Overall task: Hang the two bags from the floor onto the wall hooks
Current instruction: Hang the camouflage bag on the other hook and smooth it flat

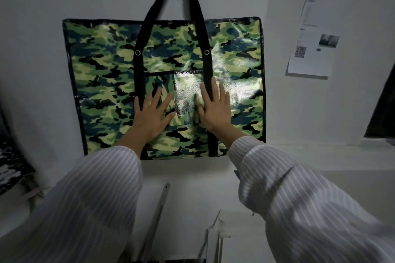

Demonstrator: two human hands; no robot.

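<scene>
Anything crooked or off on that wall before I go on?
The camouflage bag hangs roughly level, left hand and right hand flat on it. The paper sheet to its right is tilted, its top curling off the wall.

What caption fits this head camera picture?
Left hand and right hand press the hanging camouflage bag flat against the wall.

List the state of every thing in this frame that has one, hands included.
camouflage bag: hanging flat on the wall by its black handles; hook out of frame.
left hand: open, fingers spread, pressing the bag's front.
right hand: open, flat on the bag's front.
paper sheet: stuck on the wall, slightly askew.
patterned item at left edge: cut off, state unclear.
</scene>
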